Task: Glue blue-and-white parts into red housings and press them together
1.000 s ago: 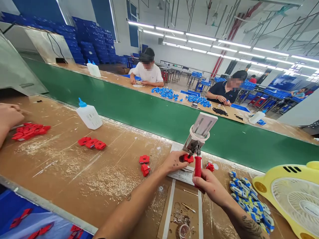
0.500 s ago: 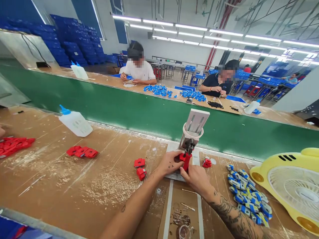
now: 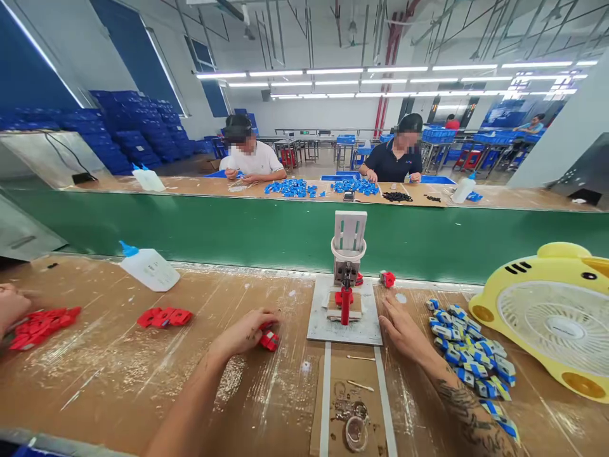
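Note:
A small hand press (image 3: 347, 257) with a red lever handle (image 3: 345, 306) stands on a white base plate (image 3: 323, 327) in front of me, with a red part on its bed. My left hand (image 3: 245, 332) rests on the wooden bench to the press's left, its fingers over a pair of small red plastic parts (image 3: 269, 340). My right hand (image 3: 402, 327) lies flat and open on the bench just right of the base plate, holding nothing. A pile of blue and white parts (image 3: 471, 358) lies to the right of it.
A white glue bottle (image 3: 147, 266), more red parts (image 3: 164, 316) and another person's hand (image 3: 10, 304) by a red pile (image 3: 40, 325) are at left. A yellow fan (image 3: 554, 314) stands right. Beyond the green conveyor (image 3: 285, 231) two people work.
My right hand let go of the red lever and dropped to the bench. My left hand left the press and moved left onto the loose red parts. The view levelled out.

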The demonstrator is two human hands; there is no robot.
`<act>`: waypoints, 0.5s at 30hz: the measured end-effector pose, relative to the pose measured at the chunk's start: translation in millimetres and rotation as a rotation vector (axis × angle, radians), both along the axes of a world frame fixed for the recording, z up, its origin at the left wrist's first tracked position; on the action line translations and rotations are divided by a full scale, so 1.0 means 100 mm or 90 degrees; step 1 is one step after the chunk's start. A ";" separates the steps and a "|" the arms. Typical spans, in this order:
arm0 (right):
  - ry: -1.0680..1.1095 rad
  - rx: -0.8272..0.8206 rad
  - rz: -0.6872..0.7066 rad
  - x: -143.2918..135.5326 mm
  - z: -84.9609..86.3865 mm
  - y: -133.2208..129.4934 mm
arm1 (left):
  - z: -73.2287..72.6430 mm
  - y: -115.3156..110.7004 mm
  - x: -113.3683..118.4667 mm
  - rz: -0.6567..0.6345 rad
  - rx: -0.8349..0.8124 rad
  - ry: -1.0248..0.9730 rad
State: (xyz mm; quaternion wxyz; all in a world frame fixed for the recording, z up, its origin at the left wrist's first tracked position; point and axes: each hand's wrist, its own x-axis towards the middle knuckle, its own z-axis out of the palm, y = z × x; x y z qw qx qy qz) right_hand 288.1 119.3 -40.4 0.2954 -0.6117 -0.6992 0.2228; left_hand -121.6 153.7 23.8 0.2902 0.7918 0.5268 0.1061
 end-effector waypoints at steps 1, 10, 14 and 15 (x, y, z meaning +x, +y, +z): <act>0.009 0.002 0.006 -0.01 0.01 -0.02 | -0.02 -0.02 -0.02 0.025 0.007 -0.023; 0.204 -0.146 0.036 -0.12 0.40 -1.01 | -0.22 -0.55 -0.14 0.490 0.070 -0.406; 0.321 -0.247 -0.004 -0.30 0.29 -1.32 | -0.35 -1.11 0.29 0.433 -0.091 -0.512; 0.334 -0.260 -0.005 -0.36 0.25 -1.35 | -0.40 -1.24 0.44 0.416 -0.103 -0.514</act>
